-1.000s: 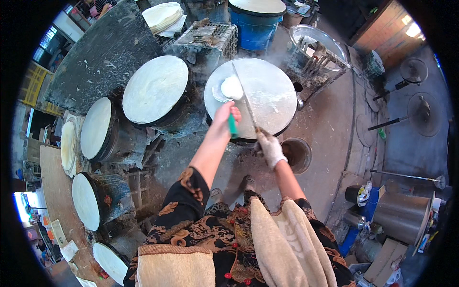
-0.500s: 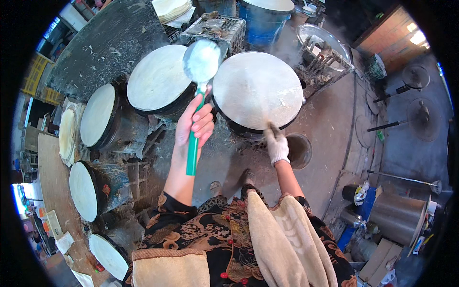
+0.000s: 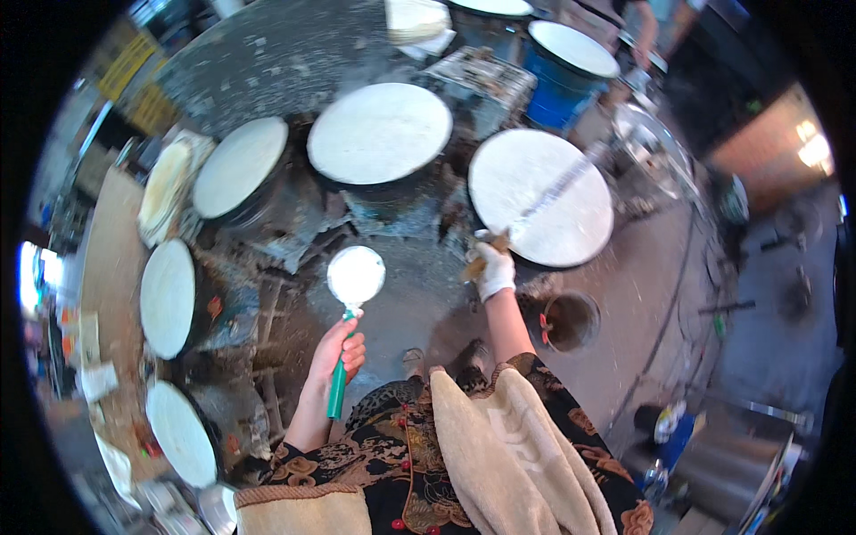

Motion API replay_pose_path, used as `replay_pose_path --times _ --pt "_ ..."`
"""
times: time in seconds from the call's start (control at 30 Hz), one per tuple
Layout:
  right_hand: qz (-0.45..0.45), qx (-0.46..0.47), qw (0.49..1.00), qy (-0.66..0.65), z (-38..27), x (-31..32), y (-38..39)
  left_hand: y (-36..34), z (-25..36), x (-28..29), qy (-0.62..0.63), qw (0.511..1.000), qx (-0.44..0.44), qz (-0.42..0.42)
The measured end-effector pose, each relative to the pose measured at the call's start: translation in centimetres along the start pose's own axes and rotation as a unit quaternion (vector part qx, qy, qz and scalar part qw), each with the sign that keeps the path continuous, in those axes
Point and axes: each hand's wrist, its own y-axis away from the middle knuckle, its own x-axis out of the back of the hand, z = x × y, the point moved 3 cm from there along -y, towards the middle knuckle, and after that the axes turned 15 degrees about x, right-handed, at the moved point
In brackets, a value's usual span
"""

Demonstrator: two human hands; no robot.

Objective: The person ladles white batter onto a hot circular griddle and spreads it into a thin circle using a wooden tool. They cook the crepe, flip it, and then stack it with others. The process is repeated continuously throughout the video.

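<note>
My bare left hand (image 3: 337, 349) is closed round the green handle of a round-headed ladle (image 3: 355, 275), its head white, above the floor in front of me. My right hand (image 3: 496, 272), in a white glove, is closed on a brownish tool (image 3: 475, 266) at the near left rim of a round griddle (image 3: 560, 192). That tool is partly hidden by the fingers. The griddle's top is covered in a pale layer. A blurred grey strip (image 3: 560, 189) runs across it from near the glove to the far right rim; I cannot tell whether it belongs to the tool.
More round griddles with pale tops, such as one (image 3: 382, 134) ahead and one (image 3: 241, 168) to the left, curve round me. Beside them lies a stack of flat pale sheets (image 3: 168, 192). A bucket (image 3: 569, 321) stands right of the glove, a blue barrel (image 3: 557, 94) farther back.
The view has turned, shifting the griddles. My left hand has lowered the ladle from above the griddles towards my body. My right hand has moved to the griddle's left rim, and the grey strip now shows.
</note>
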Motion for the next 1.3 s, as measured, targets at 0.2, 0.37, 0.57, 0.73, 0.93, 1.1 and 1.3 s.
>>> replay_pose_path --times 0.2,0.37,0.57,0.73,0.93,1.1,1.3 --pt "0.214 -0.052 0.968 -0.123 2.3 0.8 -3.7 1.2 -0.5 0.5 0.02 0.998 -0.023 -0.047" --pt "0.163 -0.076 0.983 -0.036 3.0 0.0 -3.0 2.0 -1.0 0.9 0.048 0.996 -0.046 -0.056" --pt "0.06 -0.047 0.989 0.127 1.0 0.2 -4.1 1.0 -1.6 -0.6 0.056 0.991 -0.094 -0.071" --pt "-0.078 0.004 0.947 0.312 0.7 -2.2 -3.6 2.9 -4.4 1.0 0.125 0.978 -0.163 -0.021" --pt "-0.265 0.156 0.849 0.431 -1.4 -8.7 -2.3 4.7 -6.6 2.1 0.19 0.95 -0.246 0.017" --pt "-0.475 0.208 0.76 0.393 -1.0 -16.7 3.7 8.6 -9.5 4.4 0.261 0.911 -0.31 0.075" --pt "-0.783 0.092 0.544 0.286 4.6 -25.5 21.0 14.1 -12.5 9.7 0.315 0.838 -0.423 0.138"
